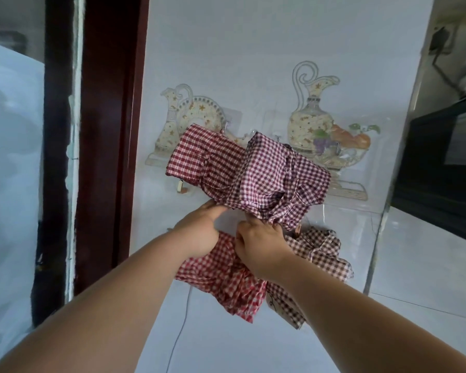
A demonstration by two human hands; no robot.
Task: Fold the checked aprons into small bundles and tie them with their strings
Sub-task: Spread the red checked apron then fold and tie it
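Observation:
Several checked aprons hang bunched on hooks on a white tiled wall. A dark red one (pixel 197 160) hangs upper left, and a maroon one (pixel 275 173) overlaps it on the right. Lower down hang a bright red apron (pixel 226 281) and a brown one (pixel 320 251). My left hand (pixel 199 230) reaches up with its fingers at the lower edge of the upper aprons; its grip is hidden. My right hand (pixel 261 243) pinches the gathered bottom of the maroon apron.
A dark wooden door frame (pixel 105 130) stands left of the aprons. Jug and fruit decals (pixel 312 122) cover the tiles behind. A black appliance (pixel 441 162) sits in a recess at right. A thin cord (pixel 180 329) hangs down the wall below.

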